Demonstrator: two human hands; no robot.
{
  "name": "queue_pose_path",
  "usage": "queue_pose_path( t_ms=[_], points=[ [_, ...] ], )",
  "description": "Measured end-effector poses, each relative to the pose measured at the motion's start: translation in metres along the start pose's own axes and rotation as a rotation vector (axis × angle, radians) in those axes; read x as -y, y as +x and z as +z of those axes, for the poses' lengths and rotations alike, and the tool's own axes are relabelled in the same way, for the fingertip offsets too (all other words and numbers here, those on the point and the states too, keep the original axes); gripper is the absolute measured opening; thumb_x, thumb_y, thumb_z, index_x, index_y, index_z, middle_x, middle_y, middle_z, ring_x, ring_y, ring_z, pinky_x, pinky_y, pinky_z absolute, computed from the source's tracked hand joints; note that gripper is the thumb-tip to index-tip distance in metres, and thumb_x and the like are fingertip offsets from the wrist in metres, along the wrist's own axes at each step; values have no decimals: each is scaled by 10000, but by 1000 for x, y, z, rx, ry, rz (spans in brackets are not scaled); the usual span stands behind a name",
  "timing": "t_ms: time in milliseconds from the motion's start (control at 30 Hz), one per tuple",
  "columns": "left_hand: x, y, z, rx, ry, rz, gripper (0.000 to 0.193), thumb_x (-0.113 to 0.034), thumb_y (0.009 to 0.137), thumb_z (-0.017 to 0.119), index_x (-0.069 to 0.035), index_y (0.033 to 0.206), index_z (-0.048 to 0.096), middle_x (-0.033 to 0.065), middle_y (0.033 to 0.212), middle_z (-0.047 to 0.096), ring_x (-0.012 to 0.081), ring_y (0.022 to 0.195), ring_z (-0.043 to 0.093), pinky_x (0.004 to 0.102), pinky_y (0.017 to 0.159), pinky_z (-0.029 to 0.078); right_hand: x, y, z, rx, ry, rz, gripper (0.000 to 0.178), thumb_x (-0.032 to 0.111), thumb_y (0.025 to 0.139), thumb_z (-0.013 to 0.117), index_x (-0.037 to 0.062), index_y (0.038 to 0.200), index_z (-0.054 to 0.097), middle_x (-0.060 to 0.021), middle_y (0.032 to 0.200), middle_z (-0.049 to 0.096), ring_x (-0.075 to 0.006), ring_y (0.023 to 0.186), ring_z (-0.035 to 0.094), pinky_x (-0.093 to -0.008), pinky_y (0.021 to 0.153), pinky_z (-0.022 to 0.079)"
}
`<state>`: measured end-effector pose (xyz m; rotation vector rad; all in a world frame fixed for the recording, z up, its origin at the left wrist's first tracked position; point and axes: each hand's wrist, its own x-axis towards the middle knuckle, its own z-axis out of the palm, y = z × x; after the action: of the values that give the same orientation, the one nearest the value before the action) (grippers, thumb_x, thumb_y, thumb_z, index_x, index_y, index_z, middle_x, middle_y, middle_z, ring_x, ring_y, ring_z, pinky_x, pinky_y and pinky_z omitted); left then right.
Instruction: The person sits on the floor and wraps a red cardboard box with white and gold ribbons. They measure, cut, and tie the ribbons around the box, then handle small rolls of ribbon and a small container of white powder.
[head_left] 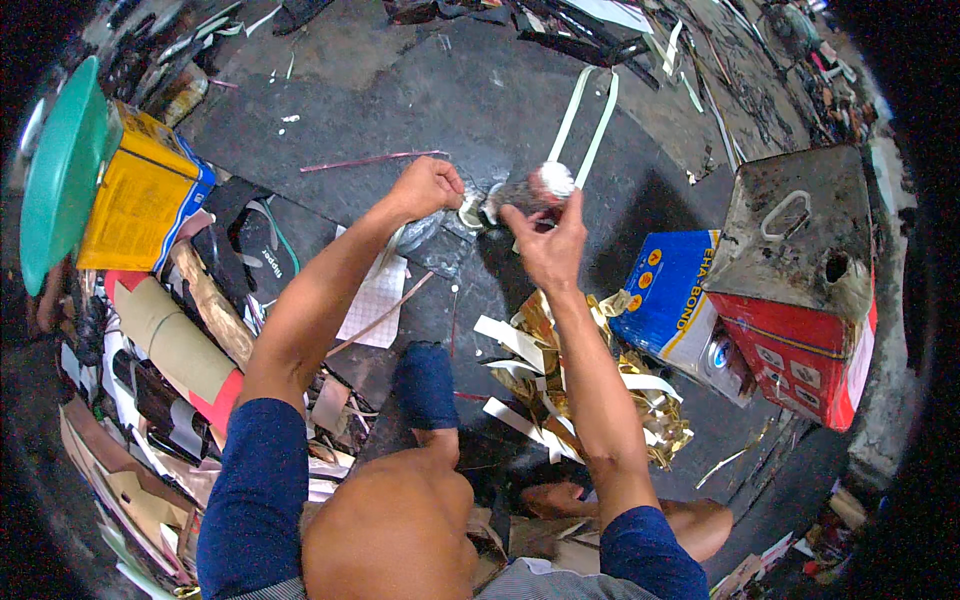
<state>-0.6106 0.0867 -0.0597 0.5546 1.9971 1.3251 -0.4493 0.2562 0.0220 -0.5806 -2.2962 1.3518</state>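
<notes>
My right hand [548,240] is closed round a small dark, blurred roundish thing with a white round end [556,180]; its exact kind does not show. Just to its left, my left hand [428,187] has its fingers pinched together beside a small pale ring-like piece [471,212]. What the fingertips hold, if anything, is too small to make out. Beyond the right hand, a long pale strip [570,110] is bent into a narrow loop on the dark sheet [370,110]. Crumpled clear plastic [437,240] lies below my left hand.
A yellow tin [150,190] with a green round lid or basin [65,175] stands left. On the right are a blue tin [665,285] and a larger red tin [800,330] with a grimy top. Gold and white scraps [540,350] lie by my right forearm; cardboard rolls [180,335] lie left.
</notes>
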Motion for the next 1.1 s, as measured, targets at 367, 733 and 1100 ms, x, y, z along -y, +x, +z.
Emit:
queue_pose_path(
  t_ms=[367, 733, 1100],
  points=[
    [-39, -38, 16, -102, 104, 545, 594, -90, 717, 756, -20, 1287, 601, 130, 1118, 690, 270, 1093, 674, 399, 972, 516, -13, -16, 34, 84, -222, -266, 710, 176, 816, 813, 10, 1403, 447, -240, 1257, 626, -431, 1113, 645, -473, 917, 551],
    [-49, -48, 27, -158, 83, 415, 487, -58, 755, 848, -28, 1182, 614, 154, 1061, 704, 283, 986, 716, 376, 847, 555, -98, -7, 45, 111, 58, 466, 326, 51, 796, 773, 11, 1094, 648, -94, 913, 716, -210, 848, 672, -336, 795, 533],
    [-50, -45, 26, -152, 102, 451, 457, -70, 750, 852, -18, 1139, 619, 194, 1023, 718, 359, 967, 722, 398, 802, 549, -102, 3, 63, -38, 264, 609, 345, -17, 820, 748, 30, 1058, 502, -78, 811, 632, -163, 687, 629, -304, 591, 517]
  ],
)
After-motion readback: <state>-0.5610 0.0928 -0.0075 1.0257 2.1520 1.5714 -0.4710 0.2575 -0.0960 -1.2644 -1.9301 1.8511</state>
